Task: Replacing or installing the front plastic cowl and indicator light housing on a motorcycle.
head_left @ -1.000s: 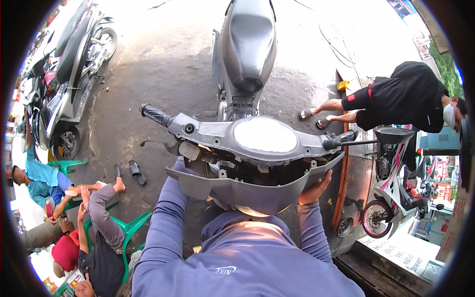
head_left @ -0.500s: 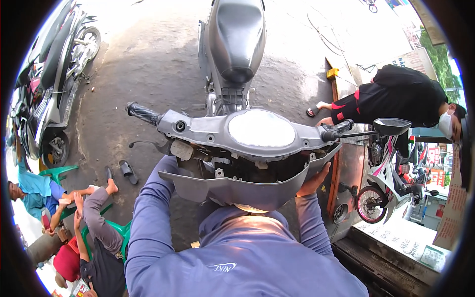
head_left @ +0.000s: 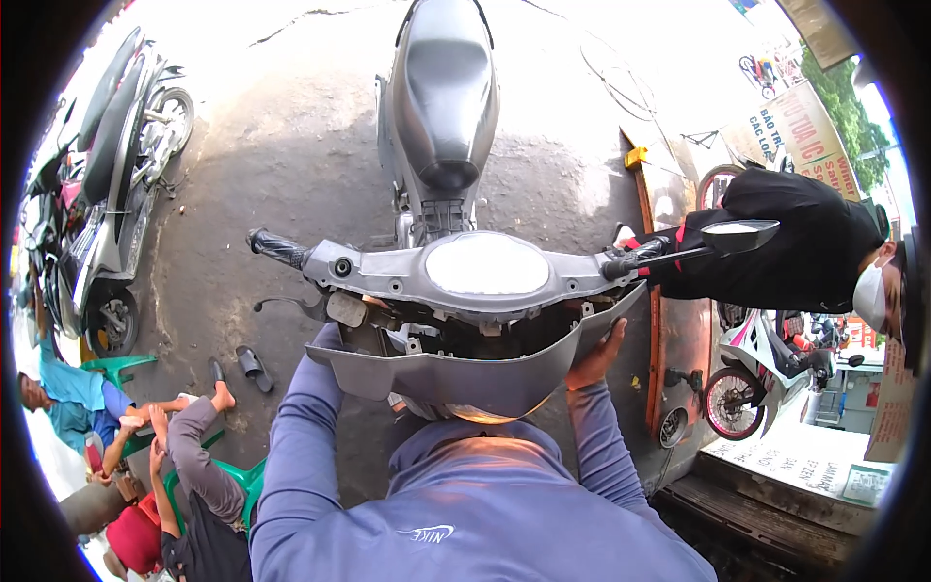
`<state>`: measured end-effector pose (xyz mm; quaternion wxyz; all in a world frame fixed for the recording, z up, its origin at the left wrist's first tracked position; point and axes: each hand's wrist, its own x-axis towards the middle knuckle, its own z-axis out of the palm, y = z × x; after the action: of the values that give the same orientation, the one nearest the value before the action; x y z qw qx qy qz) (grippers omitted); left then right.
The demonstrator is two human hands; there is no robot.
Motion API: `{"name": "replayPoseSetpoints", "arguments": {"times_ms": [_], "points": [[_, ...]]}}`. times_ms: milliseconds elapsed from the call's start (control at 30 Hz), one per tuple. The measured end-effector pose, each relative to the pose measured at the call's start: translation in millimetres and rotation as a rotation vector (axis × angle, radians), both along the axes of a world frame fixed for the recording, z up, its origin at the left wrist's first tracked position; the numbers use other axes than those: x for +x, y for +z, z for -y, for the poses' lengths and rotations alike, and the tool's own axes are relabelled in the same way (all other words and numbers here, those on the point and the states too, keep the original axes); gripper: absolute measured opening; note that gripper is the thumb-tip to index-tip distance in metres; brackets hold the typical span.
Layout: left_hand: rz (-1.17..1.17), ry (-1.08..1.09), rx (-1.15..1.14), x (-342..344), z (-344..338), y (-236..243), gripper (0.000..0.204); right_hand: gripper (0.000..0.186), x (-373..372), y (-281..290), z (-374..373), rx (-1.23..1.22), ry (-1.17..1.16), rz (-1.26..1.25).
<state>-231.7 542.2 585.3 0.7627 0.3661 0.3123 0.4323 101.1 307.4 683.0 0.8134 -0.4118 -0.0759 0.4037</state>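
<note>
While the whole view slides a little over the last second, the person's hands and the gray front cover point(head_left: 446, 378) keep nearly the same place against the motorbike's handlebars, and the clearest change is to the right, where a person in black point(head_left: 805, 242) has come nearer and now stands partly behind the mirror point(head_left: 740, 237). That shift appears to leave the work itself where it was: a dark gap shows between the front cover and the handlebar cover point(head_left: 398, 267), so the two look unjoined along the middle. The front cover sits on the near side of the handlebars, just below the handlebar cover and close to the person's chest. The right hand point(head_left: 598, 359) grasps its right end from outside, fingers pointing up along the side. The left sleeve point(head_left: 301, 417) runs up to the cover's left end, but the left hand is hidden behind it, and how it grips is impossible to judge. The front cover is a wide, smooth, curved shell with pointed ends, small upright tabs on its upper edge and a bright yellowish patch at its lower edge. The handlebar cover, a similar gray, frames a glaring white oval dial window point(head_left: 488, 265); beyond stretches the dark seat point(head_left: 446, 97).
</note>
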Motion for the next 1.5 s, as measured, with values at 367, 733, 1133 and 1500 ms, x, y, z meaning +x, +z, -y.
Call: {"name": "replayPoseSetpoints", "arguments": {"times_ms": [367,733,1133,1500], "points": [[0.178,0.341,-0.349,-7.3,95.4,85.8,0.049,0.057,-2.0,8.1,1.3,-0.068,-0.086,0.024],[0.017,0.457,-0.224,17.7,86.7,98.5,0.041,0.064,-4.5,14.8,-11.4,-0.036,-0.042,-0.012],[-0.031,0.436,0.061,20.4,78.0,54.2,0.02,0.06,-15.2,41.5,-14.3,-0.119,-0.036,-0.022],[0.084,0.359,-0.086,15.1,73.3,54.7,0.02,0.067,-19.6,47.5,-21.5,-0.184,-0.084,0.015]]}}
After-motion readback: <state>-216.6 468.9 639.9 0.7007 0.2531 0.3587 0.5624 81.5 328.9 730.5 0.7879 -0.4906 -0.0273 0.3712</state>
